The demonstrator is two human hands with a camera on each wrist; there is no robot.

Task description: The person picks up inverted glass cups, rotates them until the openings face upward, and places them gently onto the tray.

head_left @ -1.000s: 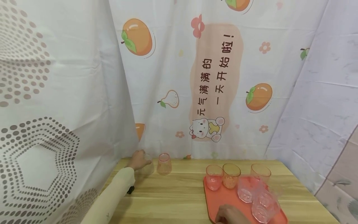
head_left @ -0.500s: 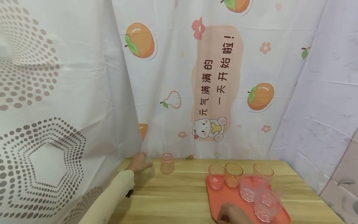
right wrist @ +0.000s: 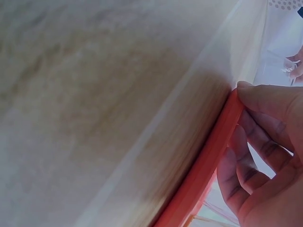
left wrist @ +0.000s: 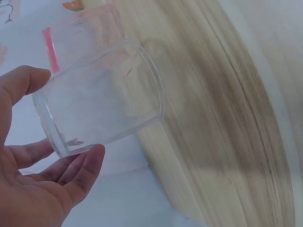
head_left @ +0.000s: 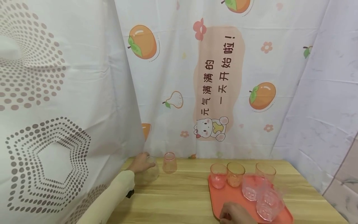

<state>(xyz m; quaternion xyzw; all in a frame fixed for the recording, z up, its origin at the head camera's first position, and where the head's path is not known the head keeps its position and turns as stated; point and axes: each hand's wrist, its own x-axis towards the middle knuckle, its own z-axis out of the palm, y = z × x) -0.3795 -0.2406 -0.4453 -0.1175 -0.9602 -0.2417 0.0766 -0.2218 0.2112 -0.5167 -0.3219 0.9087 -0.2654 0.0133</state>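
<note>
At the far left of the table my left hand (head_left: pixel 142 162) holds a clear cup (left wrist: pixel 104 94) near its base, thumb on one side and fingers on the other. The cup is upside down, its rim toward the wood; whether the rim touches cannot be told. Just right of it, a pink-tinted cup (head_left: pixel 169 164) stands upside down. My right hand (head_left: pixel 236 214) pinches the near left edge of a red tray (right wrist: pixel 208 161) between thumb and fingers. On the tray are a pink cup (head_left: pixel 218 177), an amber cup (head_left: pixel 235 175) and several clear pinkish cups (head_left: pixel 268 202).
A peach-rimmed cup (head_left: pixel 265 171) is at the tray's far right corner. The wood-grain table (head_left: pixel 179 193) meets a printed curtain (head_left: pixel 167 62) behind and a dotted white curtain (head_left: pixel 56 140) on the left.
The clear cup has shifted slightly right and nearer in my left hand and looks more tilted. My right hand stays at the tray edge. The head view has turned a little left.
</note>
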